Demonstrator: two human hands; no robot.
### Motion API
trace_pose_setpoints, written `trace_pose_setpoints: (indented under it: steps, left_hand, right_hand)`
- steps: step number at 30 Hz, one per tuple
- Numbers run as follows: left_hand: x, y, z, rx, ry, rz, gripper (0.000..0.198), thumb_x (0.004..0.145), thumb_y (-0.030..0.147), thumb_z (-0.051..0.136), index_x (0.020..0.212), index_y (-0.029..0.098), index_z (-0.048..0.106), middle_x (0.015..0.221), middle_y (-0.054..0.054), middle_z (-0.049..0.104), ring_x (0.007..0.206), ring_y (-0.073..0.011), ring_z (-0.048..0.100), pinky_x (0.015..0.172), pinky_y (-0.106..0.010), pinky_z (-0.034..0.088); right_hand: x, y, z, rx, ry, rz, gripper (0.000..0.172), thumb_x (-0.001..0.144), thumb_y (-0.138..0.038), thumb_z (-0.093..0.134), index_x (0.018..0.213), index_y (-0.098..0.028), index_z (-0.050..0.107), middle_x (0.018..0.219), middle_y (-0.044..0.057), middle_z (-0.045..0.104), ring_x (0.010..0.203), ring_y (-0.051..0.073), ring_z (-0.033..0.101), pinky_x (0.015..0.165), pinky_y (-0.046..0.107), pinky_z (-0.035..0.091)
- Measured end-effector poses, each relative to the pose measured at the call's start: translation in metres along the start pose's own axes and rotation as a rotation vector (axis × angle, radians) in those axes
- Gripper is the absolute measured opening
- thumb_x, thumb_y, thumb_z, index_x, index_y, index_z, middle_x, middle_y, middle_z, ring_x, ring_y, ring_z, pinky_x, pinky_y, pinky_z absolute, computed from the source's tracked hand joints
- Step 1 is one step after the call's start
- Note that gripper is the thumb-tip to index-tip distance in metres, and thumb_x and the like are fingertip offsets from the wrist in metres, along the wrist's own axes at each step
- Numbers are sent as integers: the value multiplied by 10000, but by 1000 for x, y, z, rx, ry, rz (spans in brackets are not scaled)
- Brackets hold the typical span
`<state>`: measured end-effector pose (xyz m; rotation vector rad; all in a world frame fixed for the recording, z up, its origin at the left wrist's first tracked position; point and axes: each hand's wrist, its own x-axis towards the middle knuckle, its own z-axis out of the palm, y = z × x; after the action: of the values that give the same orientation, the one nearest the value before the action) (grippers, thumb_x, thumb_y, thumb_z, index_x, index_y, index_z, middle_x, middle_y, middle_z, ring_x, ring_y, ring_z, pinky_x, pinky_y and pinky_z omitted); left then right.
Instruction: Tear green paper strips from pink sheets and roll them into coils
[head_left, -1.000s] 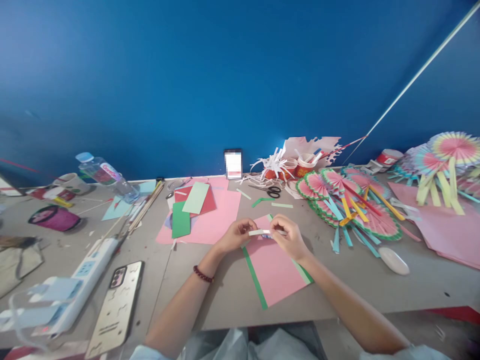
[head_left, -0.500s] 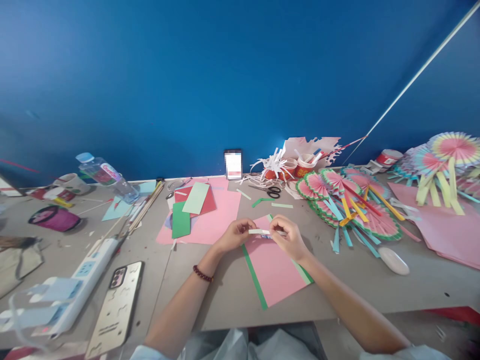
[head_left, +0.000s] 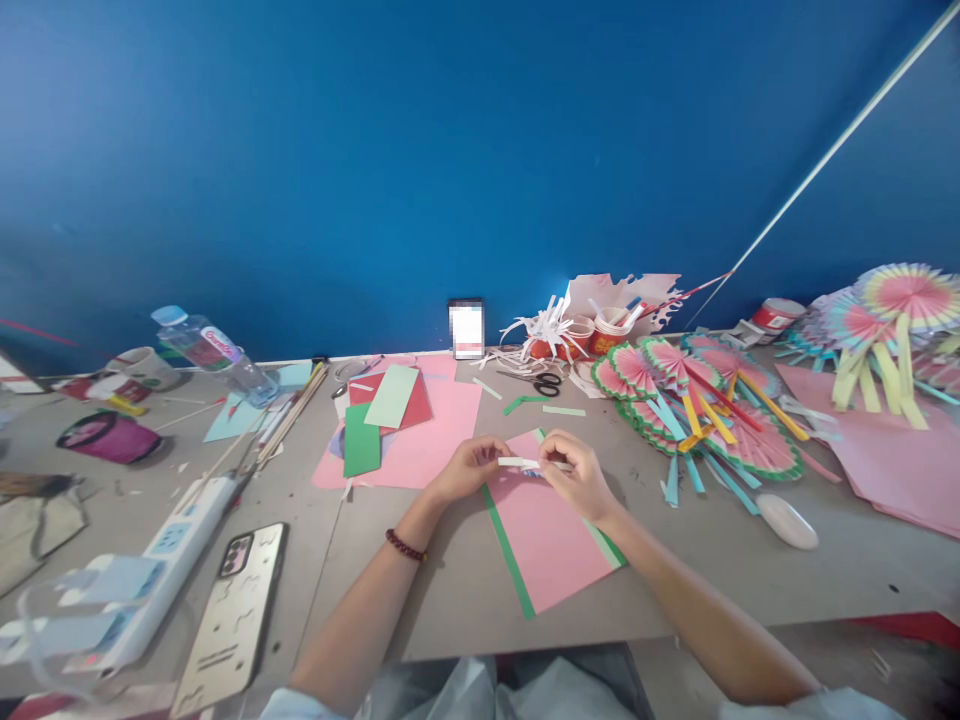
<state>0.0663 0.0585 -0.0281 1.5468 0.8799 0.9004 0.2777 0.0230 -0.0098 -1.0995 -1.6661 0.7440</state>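
Note:
Between my two hands stretches a narrow pale green paper strip (head_left: 516, 462), held level above the far end of a pink sheet (head_left: 551, 550). My left hand (head_left: 474, 468) pinches the strip's left end with thumb and fingers. Closed on its right part is my right hand (head_left: 571, 472), whose fingers hide that end. Under the strip, a small bluish-white patterned thing shows partly; I cannot make out what it is. The pink sheet has a dark green border along its left edge, and pale and dark green borders along its right edge.
Black-handled scissors (head_left: 546, 384) and loose green scraps (head_left: 564, 411) lie beyond my hands. Folded paper fans (head_left: 705, 400) and a white computer mouse (head_left: 787, 522) are at the right. At the left are coloured papers (head_left: 363, 440), a phone (head_left: 236, 610), a power strip (head_left: 169, 560) and a bottle (head_left: 217, 355).
Both hands stay in nearly the same place with the strip between them. The bluish-white thing beneath it shows slightly less on the right.

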Motion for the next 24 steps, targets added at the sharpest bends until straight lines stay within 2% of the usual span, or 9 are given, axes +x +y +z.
trace_pose_setpoints:
  steps: [8,17,24]
  left_hand:
    - [1,-5,-3,94,7,2,232,793,401,747,791,169,734,824,-52,760,738,-172,612,697,-287,453]
    - [2,-8,-5,94,9,42,165,797,340,725,770,177,727,785,-51,736,715,-175,609,688,-296,445]
    - [2,-6,-6,96,27,12,189,792,358,753,775,171,734,785,-47,732,729,-176,612,703,-294,467]
  right_hand:
    - [1,-3,-1,-17,3,-20,140,760,-196,559,624,-220,535,658,-5,528,591,142,500,548,270,373]
    - [1,-1,0,-2,11,-15,136,765,-205,558,632,-220,531,668,-9,535,604,146,506,563,267,375]
    - [0,-1,0,16,15,-11,138,759,-198,569,631,-225,525,664,-13,517,597,144,489,562,265,371]
